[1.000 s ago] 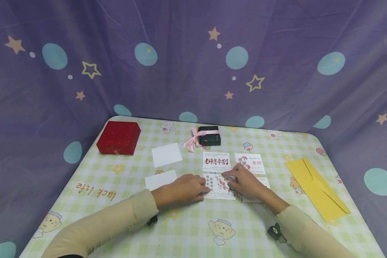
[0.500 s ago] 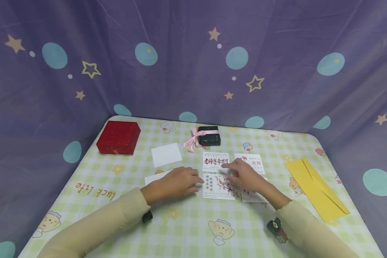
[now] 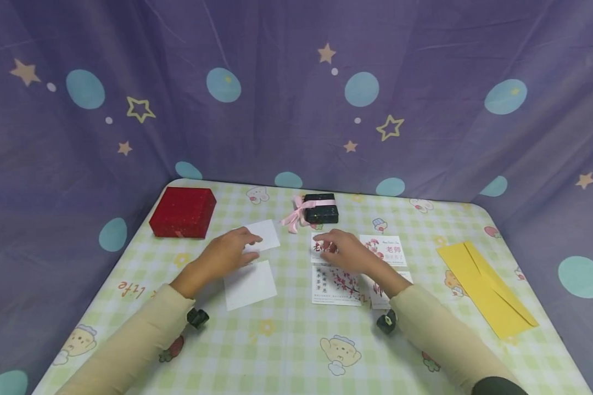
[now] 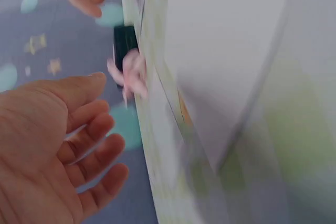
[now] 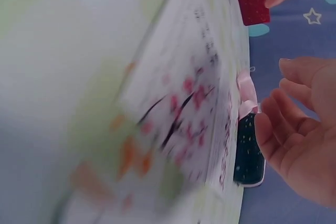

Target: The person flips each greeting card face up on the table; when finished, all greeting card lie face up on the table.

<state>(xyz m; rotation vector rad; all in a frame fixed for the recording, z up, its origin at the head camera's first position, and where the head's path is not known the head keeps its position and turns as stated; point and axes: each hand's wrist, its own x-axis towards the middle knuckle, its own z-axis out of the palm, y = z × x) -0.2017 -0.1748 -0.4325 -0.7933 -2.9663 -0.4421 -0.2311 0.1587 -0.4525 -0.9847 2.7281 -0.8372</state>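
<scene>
My left hand (image 3: 223, 255) hovers over two blank white cards, partly covering the far one (image 3: 268, 232); the near blank card (image 3: 250, 286) lies slightly askew. Its fingers are loosely bent and hold nothing in the left wrist view. Farther right, my right hand (image 3: 352, 254) hangs above a card with red calligraphy (image 3: 317, 254), hiding much of it. Nothing is between its relaxed fingers. Below that lies a blossom-printed card (image 3: 333, 293). A second blossom card (image 3: 390, 249) and another printed card (image 3: 378, 299), partly covered by my right arm, form the right-hand column.
A red box (image 3: 183, 212) stands at the back left. At the back middle is a small black gift box (image 3: 322, 213) with a pink ribbon bow (image 3: 296, 211). The yellow envelope (image 3: 484, 289) lies at the right. A purple curtain (image 3: 286, 131) hangs behind the table.
My left hand has moved left and away from me, off the printed cards and past the near blank card, which shows fully. The right hand has shifted left and farther back to the calligraphy card.
</scene>
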